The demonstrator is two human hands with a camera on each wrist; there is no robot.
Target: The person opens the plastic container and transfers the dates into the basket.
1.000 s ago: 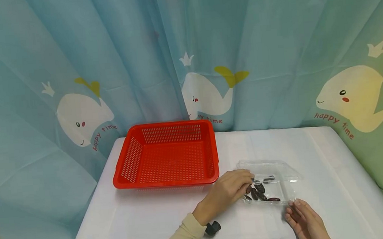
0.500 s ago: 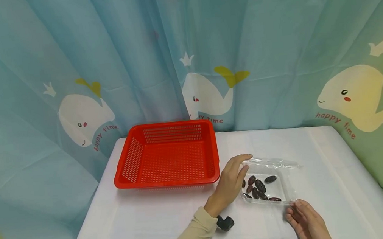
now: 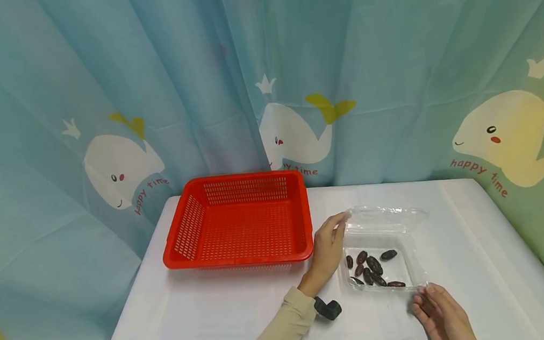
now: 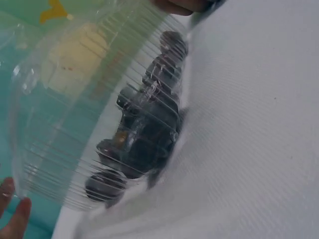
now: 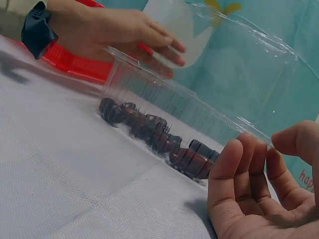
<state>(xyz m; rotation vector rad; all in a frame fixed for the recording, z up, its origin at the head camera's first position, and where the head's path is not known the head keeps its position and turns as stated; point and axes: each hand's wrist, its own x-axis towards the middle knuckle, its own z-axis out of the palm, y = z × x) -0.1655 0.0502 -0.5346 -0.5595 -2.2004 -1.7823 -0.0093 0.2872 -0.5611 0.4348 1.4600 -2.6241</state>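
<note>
A clear plastic clamshell box (image 3: 412, 260) sits right of centre on the white table, with several dark brown dates (image 3: 374, 265) in its base. Its hinged lid (image 3: 385, 219) stands raised at the back. My left hand (image 3: 327, 249) is at the lid's left edge, fingers fairly straight; in the left wrist view, fingertips (image 4: 21, 208) meet the lid's corner. At the front right corner, my right hand (image 3: 444, 311) pinches the box's rim between thumb and fingers, palm turned up in the right wrist view. Dates show through the ribbed wall (image 5: 154, 92) there.
A red perforated plastic basket (image 3: 245, 231) stands at the back left, just beyond my left hand. Behind the table hangs a blue-green curtain (image 3: 390, 73) with printed whales. A black device (image 3: 328, 309) is on my left wrist.
My left hand has moved back and right, and the lid has swung up and away from over the dates. The box has shifted slightly right; my right hand stays at its corner.
</note>
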